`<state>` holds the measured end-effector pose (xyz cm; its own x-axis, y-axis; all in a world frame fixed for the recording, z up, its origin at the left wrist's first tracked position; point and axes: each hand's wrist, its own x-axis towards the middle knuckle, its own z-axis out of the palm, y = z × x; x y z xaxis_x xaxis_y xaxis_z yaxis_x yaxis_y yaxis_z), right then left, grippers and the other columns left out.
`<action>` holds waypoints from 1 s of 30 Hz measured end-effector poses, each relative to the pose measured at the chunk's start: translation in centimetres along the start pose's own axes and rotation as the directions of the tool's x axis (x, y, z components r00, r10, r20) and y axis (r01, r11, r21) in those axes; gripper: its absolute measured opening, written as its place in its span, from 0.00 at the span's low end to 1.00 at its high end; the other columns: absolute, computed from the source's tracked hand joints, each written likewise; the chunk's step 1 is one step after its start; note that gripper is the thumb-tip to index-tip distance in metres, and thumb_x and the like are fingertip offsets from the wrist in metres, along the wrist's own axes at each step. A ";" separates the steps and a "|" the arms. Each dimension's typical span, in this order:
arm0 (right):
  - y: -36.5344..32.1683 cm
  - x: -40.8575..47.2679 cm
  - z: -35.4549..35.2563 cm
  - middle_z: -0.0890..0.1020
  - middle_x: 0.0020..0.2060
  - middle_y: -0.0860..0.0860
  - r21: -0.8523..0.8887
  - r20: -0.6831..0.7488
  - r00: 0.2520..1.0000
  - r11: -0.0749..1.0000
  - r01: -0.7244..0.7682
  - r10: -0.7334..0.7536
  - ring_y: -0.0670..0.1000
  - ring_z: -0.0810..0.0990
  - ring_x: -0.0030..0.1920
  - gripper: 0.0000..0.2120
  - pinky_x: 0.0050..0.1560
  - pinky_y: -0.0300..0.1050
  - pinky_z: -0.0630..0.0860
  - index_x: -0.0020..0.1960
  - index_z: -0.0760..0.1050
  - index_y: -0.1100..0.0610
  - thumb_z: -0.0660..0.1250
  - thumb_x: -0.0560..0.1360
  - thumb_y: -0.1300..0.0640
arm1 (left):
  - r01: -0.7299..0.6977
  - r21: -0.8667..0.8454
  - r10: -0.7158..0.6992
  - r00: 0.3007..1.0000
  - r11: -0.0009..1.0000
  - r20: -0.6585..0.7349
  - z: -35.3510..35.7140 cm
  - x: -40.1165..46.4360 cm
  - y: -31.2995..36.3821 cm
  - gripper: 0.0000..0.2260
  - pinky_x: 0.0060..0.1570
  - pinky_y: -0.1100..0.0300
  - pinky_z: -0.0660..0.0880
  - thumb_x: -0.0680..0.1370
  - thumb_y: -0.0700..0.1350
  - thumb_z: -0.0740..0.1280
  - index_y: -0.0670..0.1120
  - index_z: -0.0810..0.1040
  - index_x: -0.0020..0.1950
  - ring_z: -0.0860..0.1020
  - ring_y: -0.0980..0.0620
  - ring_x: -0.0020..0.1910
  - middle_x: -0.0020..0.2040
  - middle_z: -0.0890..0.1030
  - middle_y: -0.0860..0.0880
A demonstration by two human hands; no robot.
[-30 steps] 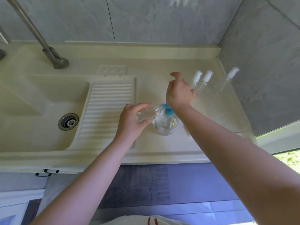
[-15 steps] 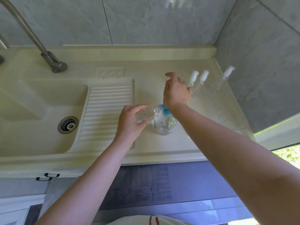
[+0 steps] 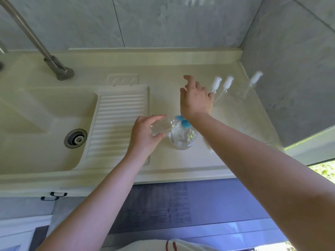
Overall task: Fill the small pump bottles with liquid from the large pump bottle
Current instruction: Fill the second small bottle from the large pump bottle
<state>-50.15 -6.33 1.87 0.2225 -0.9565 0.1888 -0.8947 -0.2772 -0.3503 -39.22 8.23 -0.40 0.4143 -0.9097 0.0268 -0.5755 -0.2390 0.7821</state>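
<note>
The large clear pump bottle (image 3: pixel 183 139) with a blue pump head (image 3: pixel 184 123) stands on the cream counter (image 3: pixel 163 160). My left hand (image 3: pixel 143 136) grips a small clear bottle (image 3: pixel 162 126) tilted on its side, its mouth against the blue spout. My right hand (image 3: pixel 194 98) hovers above and behind the large bottle, fingers spread and relaxed, holding nothing. Three small clear bottles with white pump tops stand at the back right: one (image 3: pixel 216 84) just beyond my right fingers, a second (image 3: pixel 227 84) beside it, a third (image 3: pixel 254 80) near the wall.
A sink basin (image 3: pixel 36 124) with a metal drain (image 3: pixel 75 138) and a ribbed draining board (image 3: pixel 117 120) lies to the left. A steel tap (image 3: pixel 58 69) rises at the back left. Tiled walls close the back and right sides.
My right hand has risen off the pump head and its fingers have spread. The left hand still holds the small bottle at the spout.
</note>
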 end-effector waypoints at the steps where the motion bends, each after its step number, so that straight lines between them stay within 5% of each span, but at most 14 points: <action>1: -0.1 0.3 -0.2 0.77 0.64 0.49 0.026 0.014 1.000 1.000 -0.009 0.009 0.57 0.74 0.63 0.20 0.59 0.53 0.63 0.75 0.60 0.47 0.53 0.83 0.51 | -0.002 -0.003 0.002 1.000 1.000 -0.002 0.0 0.1 0.1 0.25 0.51 0.82 0.61 0.70 0.39 0.75 0.59 0.78 0.63 0.73 0.55 0.53 0.53 0.73 0.50; 30: 0.0 0.3 -0.2 0.77 0.65 0.50 0.078 0.063 0.997 0.995 -0.059 0.054 0.58 0.74 0.63 0.20 0.61 0.53 0.62 0.73 0.63 0.48 0.49 0.84 0.45 | -0.009 0.015 0.008 0.999 1.000 0.032 -0.6 0.3 0.3 0.26 0.51 0.82 0.61 0.70 0.38 0.75 0.60 0.78 0.63 0.74 0.56 0.52 0.54 0.73 0.49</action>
<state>-50.14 -6.61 2.14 0.1981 -0.9738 0.1114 -0.8734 -0.2270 -0.4309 -38.81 8.09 0.23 0.3869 -0.9220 0.0133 -0.5897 -0.2363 0.7723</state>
